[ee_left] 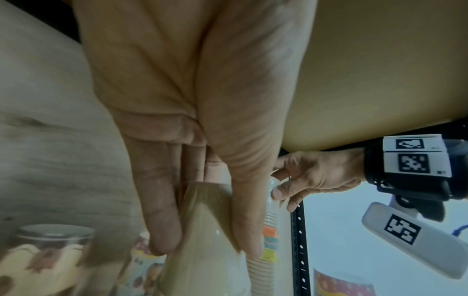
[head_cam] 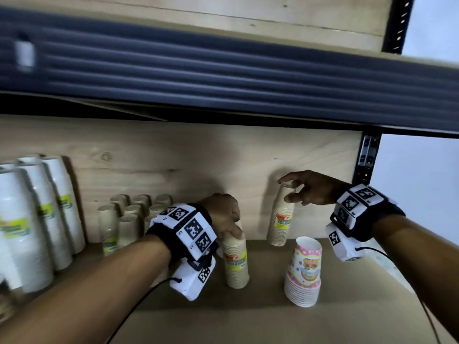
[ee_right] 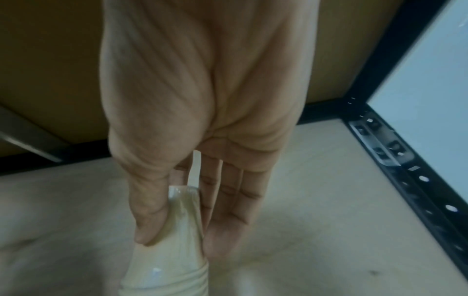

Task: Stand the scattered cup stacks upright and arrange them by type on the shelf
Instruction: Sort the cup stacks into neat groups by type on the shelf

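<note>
Gripping the top of a beige cup stack (head_cam: pixel 235 259) near the middle of the shelf (head_cam: pixel 347 306) — left hand (head_cam: pixel 223 217), thumb and fingers curled round it, stack upright. Pinching the top of a second beige cup stack (head_cam: pixel 282 219) against the back wall — right hand (head_cam: pixel 311 188). Standing between them toward the front edge, untouched: a pink patterned cup stack (head_cam: pixel 304 271). Lined up at the left end: white cup stacks (head_cam: pixel 32 219).
</note>
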Demonstrator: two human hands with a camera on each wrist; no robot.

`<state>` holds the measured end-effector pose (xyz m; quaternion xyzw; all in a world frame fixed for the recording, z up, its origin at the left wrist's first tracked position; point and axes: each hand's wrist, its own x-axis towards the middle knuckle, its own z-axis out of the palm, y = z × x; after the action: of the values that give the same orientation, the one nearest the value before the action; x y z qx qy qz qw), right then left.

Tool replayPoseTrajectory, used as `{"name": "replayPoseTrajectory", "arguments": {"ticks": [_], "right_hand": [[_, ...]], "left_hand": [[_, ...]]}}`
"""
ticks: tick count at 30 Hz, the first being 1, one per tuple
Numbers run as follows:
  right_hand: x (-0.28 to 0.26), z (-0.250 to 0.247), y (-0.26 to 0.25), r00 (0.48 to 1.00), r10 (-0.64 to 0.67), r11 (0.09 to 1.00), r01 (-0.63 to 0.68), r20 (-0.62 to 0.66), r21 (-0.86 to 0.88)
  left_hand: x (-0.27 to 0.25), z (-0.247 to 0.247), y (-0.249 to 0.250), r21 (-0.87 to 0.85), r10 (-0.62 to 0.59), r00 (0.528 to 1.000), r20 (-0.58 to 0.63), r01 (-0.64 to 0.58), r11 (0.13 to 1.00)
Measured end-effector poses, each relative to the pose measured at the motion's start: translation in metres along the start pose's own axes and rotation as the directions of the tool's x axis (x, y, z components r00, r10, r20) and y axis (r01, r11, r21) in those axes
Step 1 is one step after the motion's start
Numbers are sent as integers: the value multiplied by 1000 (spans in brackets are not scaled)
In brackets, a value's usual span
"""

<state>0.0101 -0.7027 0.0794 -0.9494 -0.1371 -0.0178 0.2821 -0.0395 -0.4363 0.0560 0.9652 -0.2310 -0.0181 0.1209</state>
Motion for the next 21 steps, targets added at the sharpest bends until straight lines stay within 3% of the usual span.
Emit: {"name": "replayPoseTrajectory", "arguments": {"ticks": [12,18,21], "right_hand": [[-34,65,-127,989,-53,970,85,141,-227],[-35,119,-187,962,-95,991,117,257,-69],[-30,139,-217,951,-139,983,166,275,-77]], "left_hand": [[-96,-25,-76,-100,-169,986,-9,167,981],[-153,-42,-122,-18,-240,967,-81,239,971],[-174,-51,-145,18,-286,953,-103,290,957]]}}
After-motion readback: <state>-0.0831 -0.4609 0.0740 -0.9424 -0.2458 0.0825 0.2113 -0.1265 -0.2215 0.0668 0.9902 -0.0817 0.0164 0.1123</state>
